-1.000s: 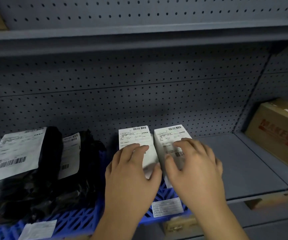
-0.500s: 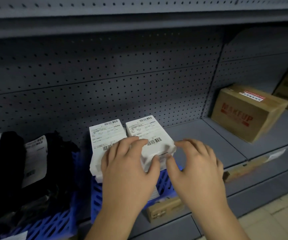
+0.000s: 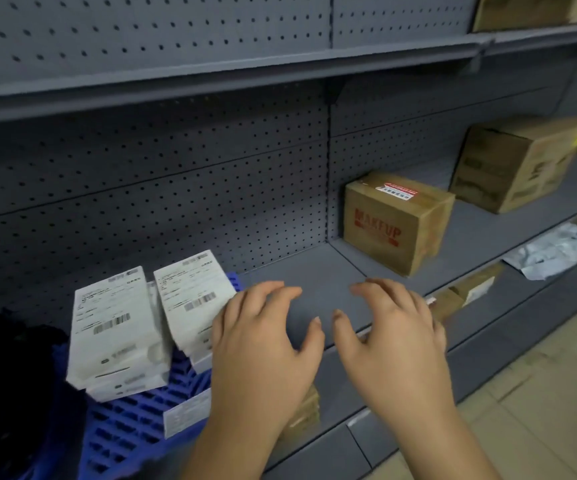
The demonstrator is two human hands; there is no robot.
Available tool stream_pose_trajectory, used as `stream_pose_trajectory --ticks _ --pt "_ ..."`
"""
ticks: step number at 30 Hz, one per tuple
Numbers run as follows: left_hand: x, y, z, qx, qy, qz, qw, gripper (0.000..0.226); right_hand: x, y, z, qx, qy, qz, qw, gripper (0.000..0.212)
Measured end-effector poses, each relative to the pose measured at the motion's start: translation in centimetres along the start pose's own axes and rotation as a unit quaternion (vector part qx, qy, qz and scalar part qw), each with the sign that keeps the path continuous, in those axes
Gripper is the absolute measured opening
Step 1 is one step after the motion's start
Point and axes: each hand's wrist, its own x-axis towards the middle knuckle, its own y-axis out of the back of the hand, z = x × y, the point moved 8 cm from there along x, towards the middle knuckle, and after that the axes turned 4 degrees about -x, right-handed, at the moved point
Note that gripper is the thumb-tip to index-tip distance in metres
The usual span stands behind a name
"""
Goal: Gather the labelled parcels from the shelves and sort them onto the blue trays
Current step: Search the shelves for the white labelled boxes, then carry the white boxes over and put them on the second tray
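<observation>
A grey pegboard shelf [image 3: 314, 271] carries a blue tray [image 3: 131, 420] at the left, with two white labelled parcels [image 3: 117, 327] on it. The left hand [image 3: 262, 344] and right hand [image 3: 391, 337] hover just right of them, fingers spread, gripping nothing. A brown box [image 3: 394, 220] sits farther right.

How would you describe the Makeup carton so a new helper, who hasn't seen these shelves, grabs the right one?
Look at the grey shelf to the right of the blue tray. Just past the upright divider stands a brown carton, with a bigger carton farther right. It alone has MAKEUP printed in red on its front and a red-and-white sticker on top.
</observation>
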Motion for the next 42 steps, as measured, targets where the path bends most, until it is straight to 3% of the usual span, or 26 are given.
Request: stream_pose_trajectory --ticks 12,20,30,42 --pt "-0.1 -11.4 14.3 -0.068 -0.115 -0.095 0.986 0.045 -0.1 7.5 15.6 -0.030 -0.128 0.064 0.989 0.044" --pt "1.4 -20.0 22.3 -0.124 -0.211 -0.179 0.953 0.043 0.2 10.3 24.7 -0.060 -0.248 0.086 0.963 0.044" --pt "5.9 -27.7 29.5 -0.190 -0.295 -0.233 0.907 0.046 3.6 12.5 29.9 -0.089 -0.349 0.142 0.922 0.045" --pt "5.2 -35.5 37.8 -0.203 -0.357 -0.307 0.859 0.048 4.2 15.5 38.7 -0.111 -0.429 0.168 0.881 0.045"
